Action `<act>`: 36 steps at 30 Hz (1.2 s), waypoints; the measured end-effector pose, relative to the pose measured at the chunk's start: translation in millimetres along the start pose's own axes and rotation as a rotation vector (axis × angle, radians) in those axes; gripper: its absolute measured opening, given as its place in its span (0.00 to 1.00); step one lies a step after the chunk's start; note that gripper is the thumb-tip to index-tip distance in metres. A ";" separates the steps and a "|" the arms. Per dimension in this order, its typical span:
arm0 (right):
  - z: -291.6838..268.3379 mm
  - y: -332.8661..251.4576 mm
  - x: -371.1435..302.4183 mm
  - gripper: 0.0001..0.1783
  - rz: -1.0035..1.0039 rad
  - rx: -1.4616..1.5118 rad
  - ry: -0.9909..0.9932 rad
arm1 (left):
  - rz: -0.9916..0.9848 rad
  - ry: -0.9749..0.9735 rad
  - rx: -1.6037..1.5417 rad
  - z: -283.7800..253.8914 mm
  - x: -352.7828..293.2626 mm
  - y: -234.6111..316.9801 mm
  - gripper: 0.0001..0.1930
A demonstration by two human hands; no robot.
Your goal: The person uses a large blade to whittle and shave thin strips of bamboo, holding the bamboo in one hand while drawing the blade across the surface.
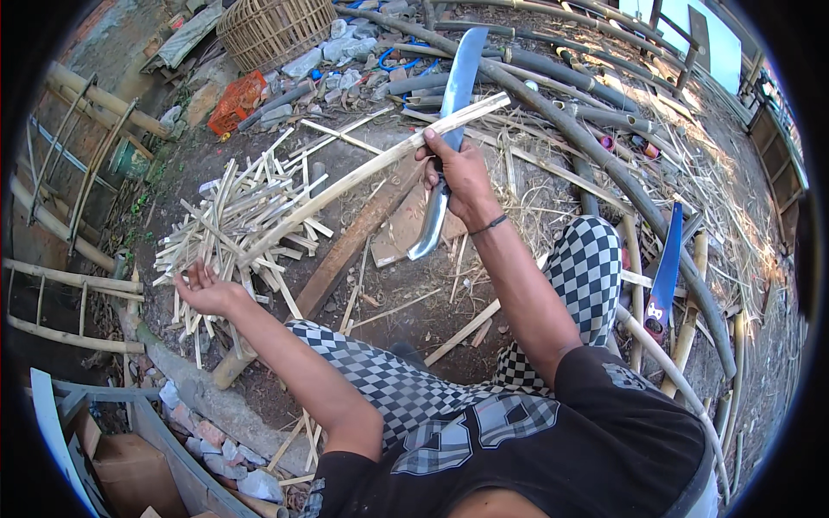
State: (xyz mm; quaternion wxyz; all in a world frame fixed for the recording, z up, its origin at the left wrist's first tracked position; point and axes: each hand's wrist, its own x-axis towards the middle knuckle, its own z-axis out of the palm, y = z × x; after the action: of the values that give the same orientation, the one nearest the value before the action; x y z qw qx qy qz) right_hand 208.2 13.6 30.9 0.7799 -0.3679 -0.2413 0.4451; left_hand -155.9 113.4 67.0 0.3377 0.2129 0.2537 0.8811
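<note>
My right hand (465,177) is closed round a machete (463,73), whose broad blade points away from me and whose metallic handle end sticks out below the fist. Pinched under the thumb of the same hand is a long pale split bamboo strip (363,176). It slants down to the left, its lower end over a pile of short bamboo sticks (226,214). My left hand (207,289) is palm up at the near edge of that pile, fingers apart and slightly curled, holding nothing. A brown wooden beam (358,242) lies on the ground between my knees and the pile.
A handsaw (665,276) with a blue blade lies at my right. Bamboo poles (596,155) stretch across the right and far ground. At the back stand a woven basket (272,33) and an orange crate (237,102) among rubble. A bamboo frame (73,306) is at the left.
</note>
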 end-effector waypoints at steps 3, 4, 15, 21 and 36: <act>10.3 -26.9 22.7 0.12 -0.054 -0.273 -0.057 | 0.339 -0.144 0.522 11.7 -28.3 -5.5 0.19; 14.2 -36.6 26.8 0.12 -0.069 -0.279 -0.070 | 0.305 -0.355 0.600 29.5 -53.7 -9.3 0.20; 2.3 -24.5 8.2 0.09 0.144 -0.623 -0.239 | -0.449 -1.336 0.587 92.9 -188.1 -101.1 0.09; -11.2 -24.2 17.8 0.09 0.113 -0.532 -0.191 | -0.674 -1.225 0.489 101.3 -191.7 -110.8 0.11; -6.6 -25.7 12.4 0.16 0.028 -0.459 -0.095 | -0.619 -1.214 0.554 94.4 -198.0 -113.2 0.10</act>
State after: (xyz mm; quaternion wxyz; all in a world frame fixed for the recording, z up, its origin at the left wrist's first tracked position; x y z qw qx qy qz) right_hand 232.2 13.5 47.7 0.6574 -0.5176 -0.3675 0.4059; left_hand 85.7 75.6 33.5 0.5857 0.6594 0.2841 0.3761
